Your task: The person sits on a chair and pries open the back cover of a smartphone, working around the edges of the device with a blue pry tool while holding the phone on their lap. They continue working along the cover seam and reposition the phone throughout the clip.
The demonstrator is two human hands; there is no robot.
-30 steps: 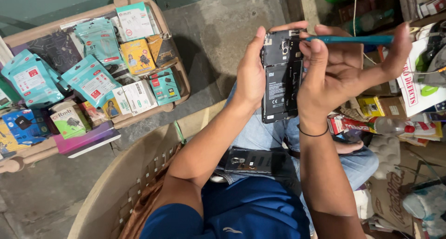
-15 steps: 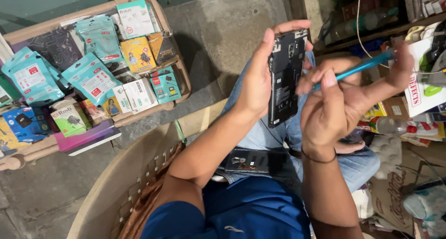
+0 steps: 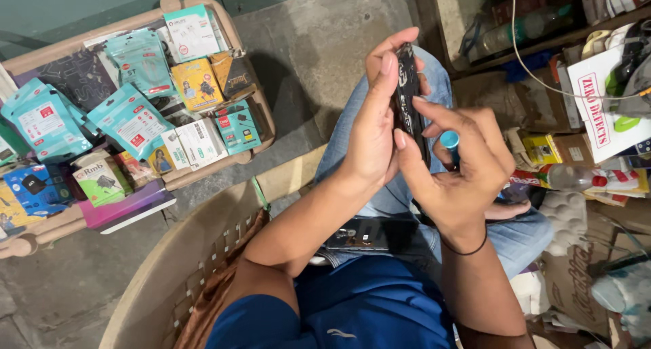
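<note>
Above the person's lap, the left hand (image 3: 373, 135) grips a dark opened phone (image 3: 409, 91), held edge-on to the camera, with the fingers curled over its top end and the thumb along its near side. Just right of the phone, the right hand (image 3: 464, 169) is closed around a blue screwdriver (image 3: 449, 142), whose round cap shows between the fingers; the forefinger reaches across to touch the phone's edge. Below the phone, a second dark phone part (image 3: 369, 235) lies flat on the lap, on the jeans. Well left of the phone, a low tan tray (image 3: 254, 98) on the concrete floor holds teal, yellow and white accessory packets (image 3: 132, 118). Right of the phone, a cluttered shelf carries a white cardboard box (image 3: 600, 108) and a clear plastic bottle (image 3: 576, 178) with a red cap, lying on its side
</note>
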